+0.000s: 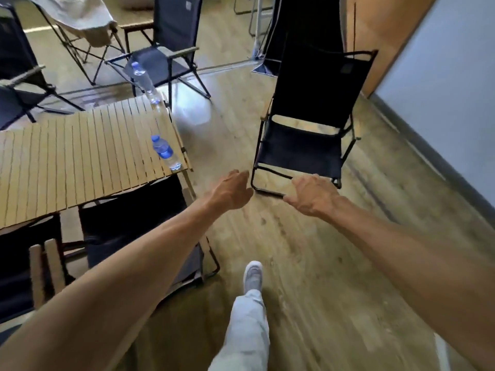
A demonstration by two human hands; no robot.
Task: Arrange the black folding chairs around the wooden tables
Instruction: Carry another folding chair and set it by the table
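Both hands out front, fingers loose & spread, gripping nothing: left hand (232, 189) and right hand (314, 194) reaching twd the black folding chair (308, 124), not touching it yet. Chair stands unfolded on the floor (308, 253), well apart from the wooden counter (80, 156), off its right end, seat facing the camera. One foot in a pale shoe (253, 275) stepping fwd betw the arms

Progress, judged: partway. Two dark chairs already tucked at the near edge of the counter, the nearer one (139, 231) right under the left forearm; another black chair w/ armrests (166, 54) at the far end, one more (16, 76) far left. Stray chair by the wall prob next to be pulled in; still to grab & place

Around: 2 water bottles on the counter, one lying near the right edge (164, 152), one tilted at the far corner (144, 81). Beige fabric chair (85, 25) in the bkgd, dark hanging fabric (302, 22) behind the stray chair, blue-grey wall (442, 103) close on its right. Open floor betw chair & counter, nothing seen blocking; counter corner & bottle near the edge could get bumped
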